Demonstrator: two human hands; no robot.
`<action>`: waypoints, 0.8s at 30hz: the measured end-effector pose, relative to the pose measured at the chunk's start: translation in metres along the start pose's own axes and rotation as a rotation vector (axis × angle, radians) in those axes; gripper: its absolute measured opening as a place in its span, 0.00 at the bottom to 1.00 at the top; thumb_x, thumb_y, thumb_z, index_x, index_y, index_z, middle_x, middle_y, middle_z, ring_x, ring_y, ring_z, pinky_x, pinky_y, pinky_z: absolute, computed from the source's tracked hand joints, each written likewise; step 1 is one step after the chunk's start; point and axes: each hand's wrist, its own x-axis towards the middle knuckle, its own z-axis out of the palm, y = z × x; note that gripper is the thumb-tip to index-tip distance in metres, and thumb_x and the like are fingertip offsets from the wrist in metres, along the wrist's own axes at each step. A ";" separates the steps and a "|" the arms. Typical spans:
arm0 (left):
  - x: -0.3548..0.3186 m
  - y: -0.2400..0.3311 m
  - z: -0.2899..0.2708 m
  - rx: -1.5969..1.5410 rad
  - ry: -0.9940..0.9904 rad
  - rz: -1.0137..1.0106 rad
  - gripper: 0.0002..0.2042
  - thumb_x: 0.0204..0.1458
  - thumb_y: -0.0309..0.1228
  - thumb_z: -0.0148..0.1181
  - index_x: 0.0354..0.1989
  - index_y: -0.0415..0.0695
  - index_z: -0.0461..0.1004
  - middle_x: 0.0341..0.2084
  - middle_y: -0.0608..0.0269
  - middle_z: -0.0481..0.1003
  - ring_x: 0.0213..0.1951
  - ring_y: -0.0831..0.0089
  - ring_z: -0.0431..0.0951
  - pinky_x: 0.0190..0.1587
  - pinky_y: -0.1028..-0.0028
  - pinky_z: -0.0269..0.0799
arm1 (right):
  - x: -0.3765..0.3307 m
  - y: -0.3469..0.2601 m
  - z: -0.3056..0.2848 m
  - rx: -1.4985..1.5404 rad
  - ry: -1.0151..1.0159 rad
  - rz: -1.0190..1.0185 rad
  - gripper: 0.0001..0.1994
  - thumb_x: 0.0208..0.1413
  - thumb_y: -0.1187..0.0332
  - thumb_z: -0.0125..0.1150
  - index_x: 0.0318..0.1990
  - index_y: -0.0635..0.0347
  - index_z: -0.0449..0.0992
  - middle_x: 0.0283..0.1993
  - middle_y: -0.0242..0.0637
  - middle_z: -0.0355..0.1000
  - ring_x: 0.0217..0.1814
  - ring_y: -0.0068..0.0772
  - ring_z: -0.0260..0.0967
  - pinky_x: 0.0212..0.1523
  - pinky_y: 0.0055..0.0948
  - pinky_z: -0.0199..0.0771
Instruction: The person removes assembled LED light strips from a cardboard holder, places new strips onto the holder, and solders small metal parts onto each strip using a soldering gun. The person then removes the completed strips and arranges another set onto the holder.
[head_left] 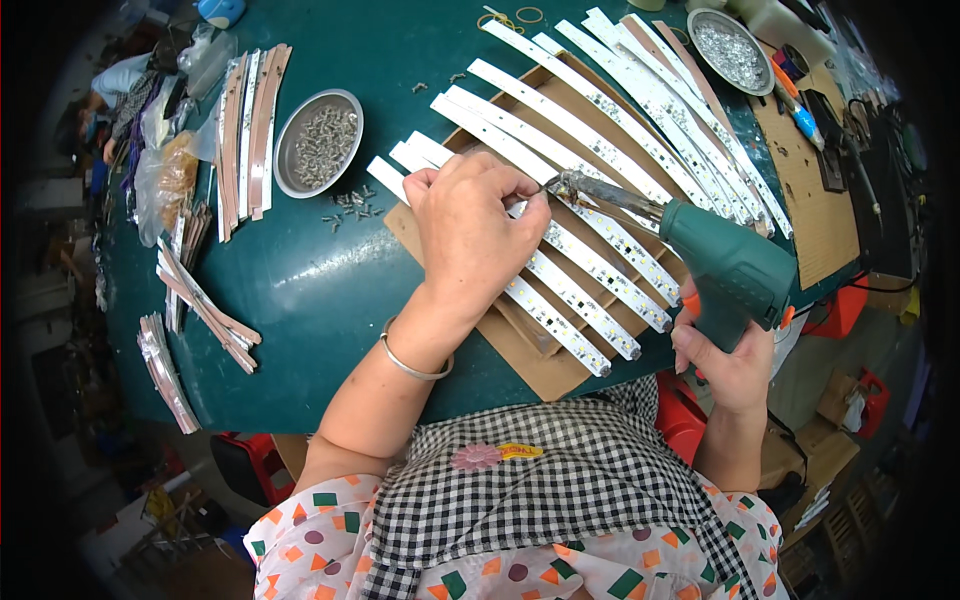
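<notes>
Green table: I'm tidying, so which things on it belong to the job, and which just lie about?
In use: soldering gun in the right hand; white strips under the left hand; cardboard beneath them; likely small metal parts.
Seemingly lying about: rubber bands; blue object.

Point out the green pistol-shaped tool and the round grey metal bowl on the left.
Green pistol-shaped tool [728, 260]: head view, middle of its body.
Round grey metal bowl [287, 152]: head view, its left inner wall.

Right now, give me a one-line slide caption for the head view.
Right hand holding a green pistol-shaped tool pointed toward the left hand, over white circuit strips on cardboard.
</notes>
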 end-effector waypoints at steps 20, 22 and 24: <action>0.004 -0.001 0.000 -0.009 -0.067 -0.011 0.03 0.39 0.29 0.63 0.19 0.45 0.82 0.21 0.66 0.76 0.34 0.67 0.72 0.45 0.63 0.54 | 0.019 0.011 -0.004 -0.912 0.168 -0.744 0.22 0.44 0.71 0.71 0.46 0.74 0.74 0.32 0.44 0.75 0.26 0.34 0.71 0.29 0.28 0.72; 0.004 -0.002 -0.001 0.022 -0.064 0.007 0.03 0.39 0.29 0.64 0.20 0.45 0.81 0.22 0.68 0.77 0.31 0.70 0.73 0.44 0.65 0.56 | 0.023 0.008 0.001 -0.959 0.138 -0.828 0.23 0.41 0.72 0.71 0.47 0.73 0.74 0.33 0.45 0.76 0.27 0.34 0.72 0.28 0.28 0.71; 0.003 -0.003 0.000 0.052 -0.063 0.024 0.03 0.39 0.29 0.65 0.21 0.45 0.81 0.22 0.70 0.78 0.28 0.73 0.74 0.44 0.67 0.58 | 0.020 0.014 0.001 -0.925 0.139 -0.791 0.22 0.43 0.74 0.71 0.47 0.72 0.74 0.33 0.43 0.76 0.29 0.36 0.75 0.30 0.28 0.73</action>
